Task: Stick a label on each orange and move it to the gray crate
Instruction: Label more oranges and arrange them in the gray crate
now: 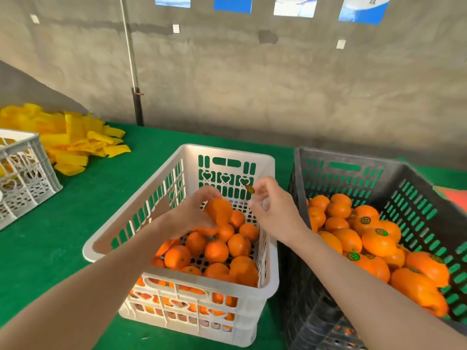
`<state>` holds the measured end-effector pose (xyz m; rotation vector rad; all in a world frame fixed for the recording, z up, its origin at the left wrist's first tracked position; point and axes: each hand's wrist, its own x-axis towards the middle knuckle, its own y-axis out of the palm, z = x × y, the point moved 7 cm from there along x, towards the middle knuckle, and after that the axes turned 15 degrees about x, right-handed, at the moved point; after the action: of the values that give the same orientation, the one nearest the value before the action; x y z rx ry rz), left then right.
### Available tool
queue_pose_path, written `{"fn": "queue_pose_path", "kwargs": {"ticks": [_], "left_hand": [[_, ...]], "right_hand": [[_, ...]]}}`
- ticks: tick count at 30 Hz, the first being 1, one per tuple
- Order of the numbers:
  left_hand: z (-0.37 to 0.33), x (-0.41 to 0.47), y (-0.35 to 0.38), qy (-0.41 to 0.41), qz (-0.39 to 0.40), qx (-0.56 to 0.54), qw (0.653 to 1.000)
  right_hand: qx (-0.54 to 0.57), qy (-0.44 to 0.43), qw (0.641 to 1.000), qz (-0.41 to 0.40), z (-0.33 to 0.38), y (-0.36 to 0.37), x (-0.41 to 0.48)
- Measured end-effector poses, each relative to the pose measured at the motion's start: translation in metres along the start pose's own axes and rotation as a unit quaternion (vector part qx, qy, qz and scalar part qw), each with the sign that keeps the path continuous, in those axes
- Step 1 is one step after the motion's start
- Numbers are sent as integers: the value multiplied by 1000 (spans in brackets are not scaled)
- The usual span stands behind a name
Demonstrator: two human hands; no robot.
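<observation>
My left hand (pixel 193 214) grips an orange (pixel 219 210) and holds it up over the white crate (pixel 141 210), which has several unlabelled oranges (pixel 217 251) in it. My right hand (pixel 274 210) is just right of that orange and pinches a small label (pixel 250 189) between thumb and fingertip, a little above and beside the fruit. The gray crate (pixel 353 173) stands to the right and holds several oranges with green round labels (pixel 379 241).
A green cloth (pixel 63 223) covers the table. A pile of yellow foam sleeves (pixel 70 140) lies at the back left, beside another white crate (pixel 22 173) at the left edge. A concrete wall and a pole (pixel 134 72) stand behind the table.
</observation>
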<state>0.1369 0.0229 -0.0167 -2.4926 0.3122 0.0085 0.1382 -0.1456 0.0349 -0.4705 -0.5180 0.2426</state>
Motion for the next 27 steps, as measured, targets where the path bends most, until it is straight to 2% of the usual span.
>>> {"fn": "queue_pose_path", "kwargs": {"ticks": [3,6,9,13,16,19,22,25,27], "left_hand": [[-23,-24,-7,62,-30,-153,986],[-43,-46,1,74,-10,-275,958],[-59,-63,9,53,-9,-376,925],[-75,-80,33,0,28,-504,863],[-87,-90,55,-16,78,-512,855],[-95,-94,78,-49,116,-481,868],[-103,-93,82,-36,83,-441,893],[-117,-97,81,7,54,-461,886],[-120,-101,88,-9,48,-473,880]], "right_hand": [[72,32,996,-45,6,-15,-1],[176,66,982,-27,16,-26,-8],[296,75,952,-4,32,-32,-21],[333,31,942,31,57,-36,-47],[250,-17,966,58,67,-37,-66],[177,-44,983,9,70,-45,-79],[186,-15,982,-8,66,-57,-86],[213,27,976,23,63,-65,-93],[255,40,965,37,66,-74,-98]]}}
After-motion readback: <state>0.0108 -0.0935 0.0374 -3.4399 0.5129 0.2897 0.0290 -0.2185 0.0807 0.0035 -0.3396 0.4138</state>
